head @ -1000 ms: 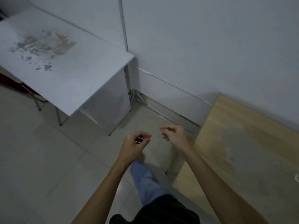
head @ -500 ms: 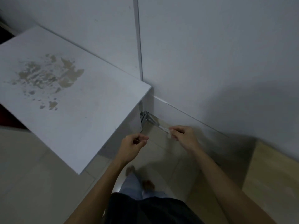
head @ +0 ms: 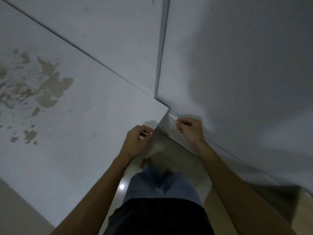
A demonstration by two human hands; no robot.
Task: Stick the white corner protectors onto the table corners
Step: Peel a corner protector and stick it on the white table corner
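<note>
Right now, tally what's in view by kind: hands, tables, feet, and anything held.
Hands: 2, left and right
Tables: 1
Feet: 1 clearly visible
Held bits: 2 small pale pieces, one pinched in each hand, too small to identify
Total: 6

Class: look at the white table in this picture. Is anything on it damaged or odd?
Yes. The table top has a patch at its left where the white coating has flaked off, leaving brownish bare spots and scattered chips.

1. Black top [head: 159, 216], hem loose over the waist.
2. Blue jeans [head: 160, 185], faded, wide at the legs.
3. Forearms bare, no sleeves visible.
4. Foot [head: 145, 162] bare, no shoe.
</note>
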